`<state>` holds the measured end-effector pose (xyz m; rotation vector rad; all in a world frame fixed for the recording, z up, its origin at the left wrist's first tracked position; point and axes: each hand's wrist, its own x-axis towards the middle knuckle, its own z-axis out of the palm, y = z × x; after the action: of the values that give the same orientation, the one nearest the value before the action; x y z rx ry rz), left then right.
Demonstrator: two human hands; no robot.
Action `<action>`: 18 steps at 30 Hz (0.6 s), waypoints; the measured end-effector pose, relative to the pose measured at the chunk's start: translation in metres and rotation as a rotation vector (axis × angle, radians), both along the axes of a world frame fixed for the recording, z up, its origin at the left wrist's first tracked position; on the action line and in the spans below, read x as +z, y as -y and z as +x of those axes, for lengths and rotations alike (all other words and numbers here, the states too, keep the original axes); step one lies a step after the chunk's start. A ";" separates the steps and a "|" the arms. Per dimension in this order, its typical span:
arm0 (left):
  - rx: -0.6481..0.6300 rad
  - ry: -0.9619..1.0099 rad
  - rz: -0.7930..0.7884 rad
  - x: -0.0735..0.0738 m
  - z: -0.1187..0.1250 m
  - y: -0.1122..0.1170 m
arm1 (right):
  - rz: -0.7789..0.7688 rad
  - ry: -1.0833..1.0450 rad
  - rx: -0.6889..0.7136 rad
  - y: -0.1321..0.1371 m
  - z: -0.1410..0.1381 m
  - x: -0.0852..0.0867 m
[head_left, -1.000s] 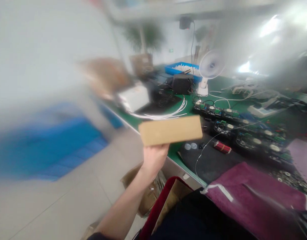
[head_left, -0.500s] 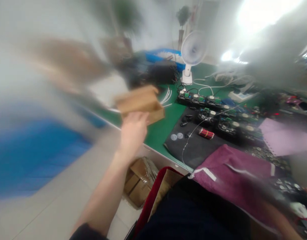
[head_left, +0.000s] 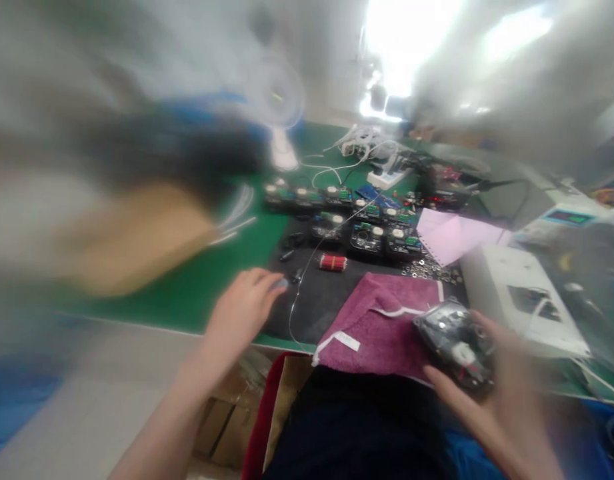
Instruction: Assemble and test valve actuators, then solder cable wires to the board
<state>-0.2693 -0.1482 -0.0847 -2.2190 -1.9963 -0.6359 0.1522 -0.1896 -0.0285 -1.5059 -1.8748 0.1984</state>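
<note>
My left hand (head_left: 247, 303) is at the left edge of the dark mat (head_left: 311, 300), with thumb and fingers pinched together on a small clear plastic disc (head_left: 281, 284). At the right, my right hand (head_left: 501, 380) grips a black round-cornered device (head_left: 457, 343) with a white part and red wire, thumb below and fingers along its far side. The device is tilted above a purple cloth (head_left: 381, 333). Small black parts (head_left: 297, 275) and a bundle of red cylinders (head_left: 333, 262) lie near my left hand. A thin wire (head_left: 293, 313) curves across the mat.
Several black circuit-board units (head_left: 367, 237) stand in rows behind the mat. A cardboard box (head_left: 147, 240), blurred, is at left on the green table (head_left: 187, 300). Pink paper (head_left: 451, 233), metal nuts (head_left: 427, 270) and a white machine (head_left: 521, 300) are at right. A white fan (head_left: 281, 147) stands behind.
My left hand has let go of the cardboard box and moved right to the clear disc. My right hand has come into clear view with the black device. The view has turned right.
</note>
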 end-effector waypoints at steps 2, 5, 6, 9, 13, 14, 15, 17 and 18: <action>-0.018 -0.001 0.022 -0.002 -0.004 0.000 | 0.002 0.000 0.006 0.002 -0.005 0.002; -0.007 0.013 0.076 -0.001 -0.008 0.003 | 0.025 -0.062 -0.003 0.005 -0.011 -0.003; 0.004 0.018 0.090 0.000 -0.009 0.004 | 0.041 -0.103 0.011 0.007 -0.013 -0.006; 0.019 0.029 0.125 0.002 -0.010 0.007 | 0.092 -0.236 0.069 0.014 -0.018 -0.015; 0.025 0.071 0.111 0.001 -0.008 0.012 | 0.034 -0.593 -0.077 0.018 -0.009 -0.016; 0.025 0.078 0.099 0.001 -0.007 0.013 | 0.027 -0.686 -0.142 0.017 -0.002 -0.014; 0.021 0.084 0.084 0.001 -0.007 0.013 | 0.032 -0.737 -0.194 0.014 0.005 -0.010; 0.013 0.103 0.058 0.000 -0.006 0.014 | 0.067 -0.733 -0.231 0.006 0.021 -0.001; 0.014 0.115 0.040 -0.001 -0.006 0.013 | 0.078 -0.674 -0.224 0.001 0.029 0.004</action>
<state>-0.2755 -0.1617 -0.0859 -2.1910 -2.0296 -0.8116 0.1813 -0.1910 -0.0242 -1.3585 -1.1615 0.4572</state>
